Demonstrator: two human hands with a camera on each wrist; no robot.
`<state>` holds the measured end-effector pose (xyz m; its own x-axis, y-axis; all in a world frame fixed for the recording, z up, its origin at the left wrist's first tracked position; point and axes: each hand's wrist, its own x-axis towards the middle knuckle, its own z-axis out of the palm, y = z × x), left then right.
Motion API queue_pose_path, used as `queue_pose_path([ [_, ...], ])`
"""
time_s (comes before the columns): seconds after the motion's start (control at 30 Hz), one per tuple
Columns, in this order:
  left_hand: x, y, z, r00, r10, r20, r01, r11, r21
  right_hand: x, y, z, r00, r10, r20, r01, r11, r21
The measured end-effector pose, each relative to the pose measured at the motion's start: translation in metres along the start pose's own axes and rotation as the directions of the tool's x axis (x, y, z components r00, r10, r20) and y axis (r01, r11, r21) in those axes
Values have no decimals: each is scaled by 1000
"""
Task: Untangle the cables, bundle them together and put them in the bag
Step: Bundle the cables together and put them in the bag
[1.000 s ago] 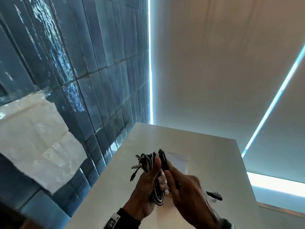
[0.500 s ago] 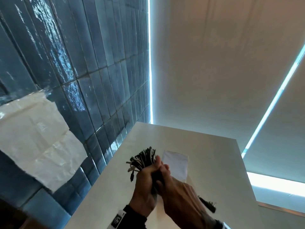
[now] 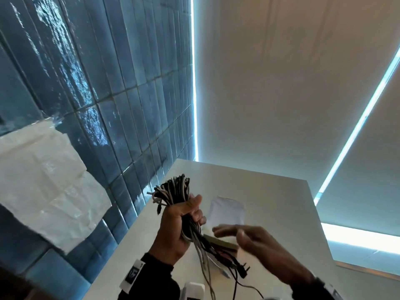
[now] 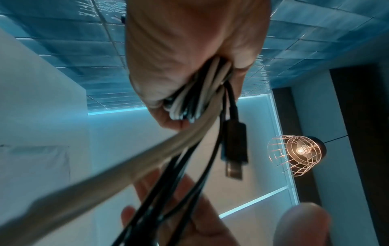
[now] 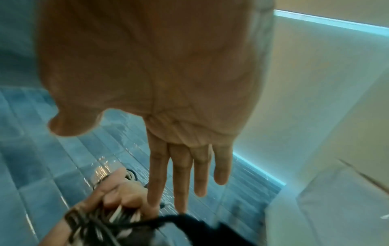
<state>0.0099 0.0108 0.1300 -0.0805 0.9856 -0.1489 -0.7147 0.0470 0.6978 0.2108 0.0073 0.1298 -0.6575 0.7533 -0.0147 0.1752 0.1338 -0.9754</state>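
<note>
My left hand (image 3: pixel 190 211) grips a folded bundle of black and white cables (image 3: pixel 173 190) upright above the white table (image 3: pixel 270 213). Its looped top fans out above my fist, and loose ends with plugs (image 3: pixel 240 268) hang below. The left wrist view shows the cables (image 4: pixel 195 98) squeezed in my fist, a black USB plug (image 4: pixel 233 149) dangling and a flat beige strip (image 4: pixel 126 168) running out. My right hand (image 3: pixel 229 231) hovers just right of the bundle, blurred, fingers (image 5: pixel 181 179) straight and holding nothing. A flat white bag (image 3: pixel 227 210) lies on the table behind the hands.
A blue tiled wall (image 3: pixel 108 105) rises along the table's left side, with a white sheet (image 3: pixel 43 180) taped on it. A small white object (image 3: pixel 193 287) sits at the table's near edge. A caged lamp (image 4: pixel 294 150) hangs nearby.
My right hand has let go of the bundle and drawn off to the right, fingers straightened. The left hand keeps hold, and more loose cable ends now hang below it.
</note>
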Motion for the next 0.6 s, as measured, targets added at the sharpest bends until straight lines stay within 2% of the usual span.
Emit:
queue_pose_path([
  [0.07, -4, 1, 4, 997, 0, 72, -2, 1000, 23, 8, -10, 3, 999, -17, 43, 15, 999, 42],
  [0.17, -9, 0, 12, 991, 14, 134, -29, 994, 106, 23, -13, 21, 978, -16, 207, 32, 997, -72],
  [0.27, -11, 5, 14, 991, 22, 134, -42, 988, 150, 27, -5, 39, 978, 8, 209, -8, 1000, 0],
  [0.37, -9, 15, 6, 996, -48, 77, 38, 991, 132, 22, 8, 50, 964, 55, 259, -98, 983, 154],
  [0.43, -10, 19, 0, 989, -111, 102, 102, 991, 87, 20, 13, 52, 950, 45, 310, -129, 958, 256],
  [0.6, -18, 19, -13, 945, -217, 246, 227, 974, -13, 21, 22, 33, 896, 59, 441, -154, 971, 182],
])
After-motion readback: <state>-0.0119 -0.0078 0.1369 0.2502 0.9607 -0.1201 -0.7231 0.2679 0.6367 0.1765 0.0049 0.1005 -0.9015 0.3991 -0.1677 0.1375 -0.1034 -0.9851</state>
